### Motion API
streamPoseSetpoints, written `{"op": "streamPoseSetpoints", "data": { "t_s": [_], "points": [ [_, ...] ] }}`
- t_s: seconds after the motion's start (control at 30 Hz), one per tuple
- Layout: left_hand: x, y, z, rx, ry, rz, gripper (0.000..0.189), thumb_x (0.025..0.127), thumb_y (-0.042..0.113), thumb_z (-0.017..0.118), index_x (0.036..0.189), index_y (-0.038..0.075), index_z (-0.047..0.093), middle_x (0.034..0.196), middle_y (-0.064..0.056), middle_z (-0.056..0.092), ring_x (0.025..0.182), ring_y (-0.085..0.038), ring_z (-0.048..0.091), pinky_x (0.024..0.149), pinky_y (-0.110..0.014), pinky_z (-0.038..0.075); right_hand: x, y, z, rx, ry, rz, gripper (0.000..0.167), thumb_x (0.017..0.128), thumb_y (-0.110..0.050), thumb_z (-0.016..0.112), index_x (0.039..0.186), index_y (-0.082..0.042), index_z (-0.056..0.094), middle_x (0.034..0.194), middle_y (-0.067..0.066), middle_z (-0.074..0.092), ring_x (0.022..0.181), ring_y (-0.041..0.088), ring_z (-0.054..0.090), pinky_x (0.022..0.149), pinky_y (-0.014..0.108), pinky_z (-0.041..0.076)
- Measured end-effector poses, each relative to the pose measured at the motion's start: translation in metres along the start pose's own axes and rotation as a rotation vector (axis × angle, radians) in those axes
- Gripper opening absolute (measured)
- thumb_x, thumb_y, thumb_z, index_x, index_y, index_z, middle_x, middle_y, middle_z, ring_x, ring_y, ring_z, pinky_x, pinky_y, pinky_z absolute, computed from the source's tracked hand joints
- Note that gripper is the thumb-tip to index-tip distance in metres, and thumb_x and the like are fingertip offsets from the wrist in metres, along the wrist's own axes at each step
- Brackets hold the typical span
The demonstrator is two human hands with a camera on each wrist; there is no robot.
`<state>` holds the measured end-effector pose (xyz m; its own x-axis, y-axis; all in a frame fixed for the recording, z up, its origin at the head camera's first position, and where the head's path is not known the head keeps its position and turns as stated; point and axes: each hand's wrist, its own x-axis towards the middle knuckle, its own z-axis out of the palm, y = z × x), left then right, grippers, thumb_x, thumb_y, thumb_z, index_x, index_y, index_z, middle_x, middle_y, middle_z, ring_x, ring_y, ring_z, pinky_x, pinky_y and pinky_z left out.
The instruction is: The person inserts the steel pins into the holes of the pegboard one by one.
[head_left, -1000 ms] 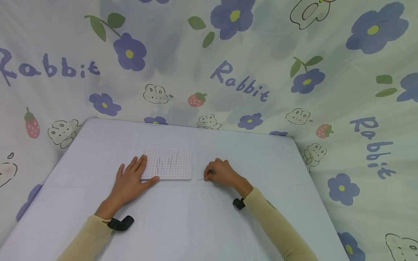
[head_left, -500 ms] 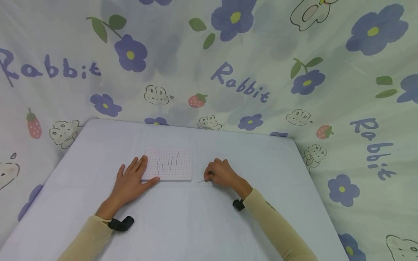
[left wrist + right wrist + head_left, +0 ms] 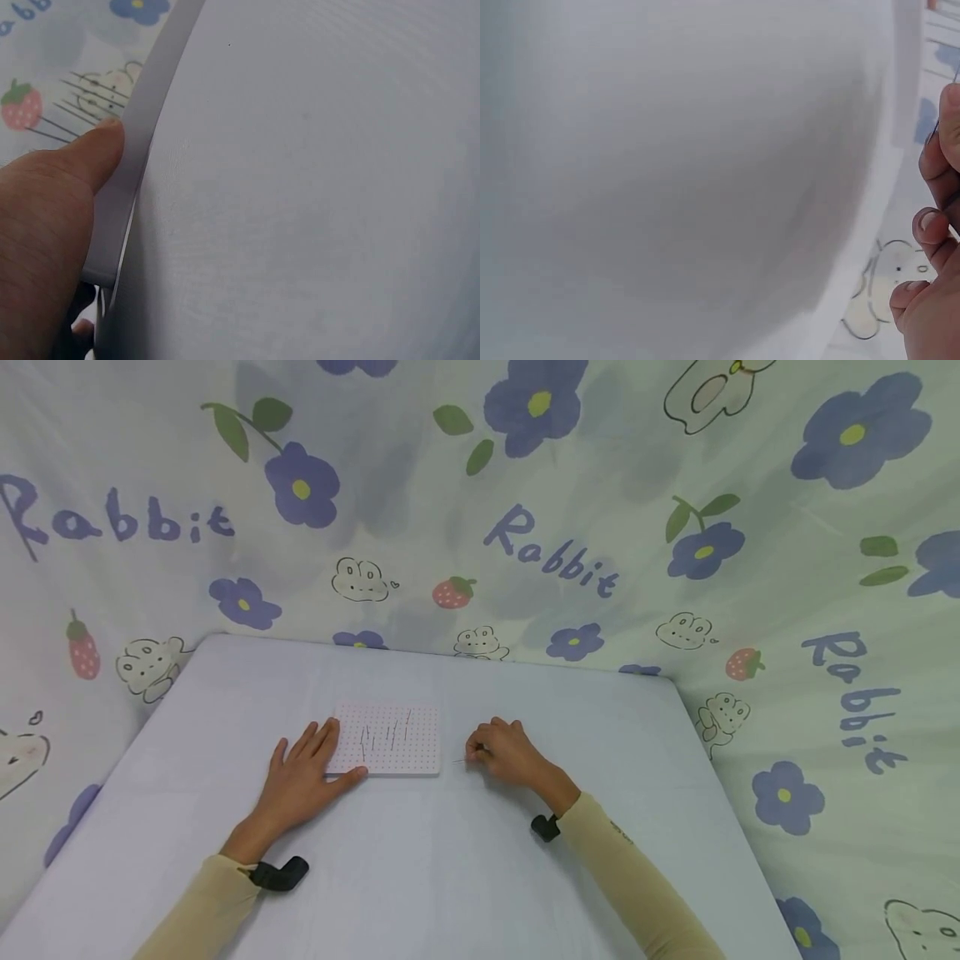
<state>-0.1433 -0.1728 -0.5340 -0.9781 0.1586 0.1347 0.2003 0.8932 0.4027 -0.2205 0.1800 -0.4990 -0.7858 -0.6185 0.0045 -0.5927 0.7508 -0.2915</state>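
Note:
A flat white board (image 3: 420,758) with a grid of small dots lies on the table. Several thin dark needle-like rods (image 3: 393,735) stand up from it; the left wrist view shows such rods (image 3: 97,94) side by side beyond the thumb. My left hand (image 3: 296,781) rests at the board's left side, fingers spread and straight, its thumb (image 3: 105,146) along the near edge. To the right of the board, my right hand (image 3: 506,753) pinches one thin needle-like rod (image 3: 459,761) between thumb and forefinger, its free end pointing left toward the board. Only part of that hand shows in the right wrist view.
The table (image 3: 420,877) is covered in white cloth. Behind and beside it hangs a patterned curtain (image 3: 420,502) with flowers, rabbits and strawberries. A black camera mount sits on each wrist, the left one (image 3: 279,874) below the cuff.
My right hand has shifted slightly up and left, and the rod in it has swung from slanting downward to nearly level. The left hand and board stay put.

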Motion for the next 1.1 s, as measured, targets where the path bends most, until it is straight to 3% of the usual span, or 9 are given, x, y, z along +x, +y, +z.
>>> {"op": "streamPoseSetpoints", "data": {
  "t_s": [0.37,0.53,0.73,1.1],
  "points": [
    [0.000,0.001,0.000,0.006,-0.005,-0.010,0.103,0.091,0.066,0.059,0.158,-0.003,0.021,0.163,-0.023,0.025,0.150,-0.046,0.017,0.115,-0.070,0.003,0.016,-0.013,-0.016,0.122,0.096,-0.037,0.016,0.096,-0.030,0.065,0.087,-0.017,0.066,0.087,-0.012,0.068,0.081,0.011,0.047,0.077,0.039,0.031],
    [0.000,0.001,0.000,0.003,0.000,-0.009,0.103,0.091,0.066,0.059,0.158,-0.003,0.022,0.163,-0.023,0.025,0.150,-0.046,0.018,0.115,-0.070,0.003,0.023,-0.022,-0.024,0.190,0.148,-0.028,0.011,0.099,-0.029,0.064,0.094,-0.020,0.065,0.093,-0.012,0.069,0.085,0.013,0.051,0.082,0.040,0.032],
    [-0.001,0.000,0.001,0.004,-0.003,-0.009,0.103,0.091,0.066,0.059,0.158,-0.003,0.021,0.163,-0.024,0.025,0.150,-0.046,0.018,0.115,-0.071,0.003,0.032,-0.032,-0.028,0.202,0.172,-0.009,0.015,0.101,-0.033,0.063,0.102,-0.019,0.068,0.096,-0.010,0.070,0.093,0.025,0.061,0.088,0.042,0.035],
    [0.000,0.000,0.002,0.006,0.007,-0.008,0.103,0.091,0.067,0.059,0.158,-0.003,0.022,0.163,-0.024,0.026,0.150,-0.046,0.018,0.115,-0.071,0.003,0.056,-0.041,-0.022,0.183,0.191,0.055,0.012,0.100,-0.034,0.064,0.102,-0.023,0.069,0.098,-0.013,0.072,0.092,0.019,0.059,0.090,0.041,0.035]
  ]
}}
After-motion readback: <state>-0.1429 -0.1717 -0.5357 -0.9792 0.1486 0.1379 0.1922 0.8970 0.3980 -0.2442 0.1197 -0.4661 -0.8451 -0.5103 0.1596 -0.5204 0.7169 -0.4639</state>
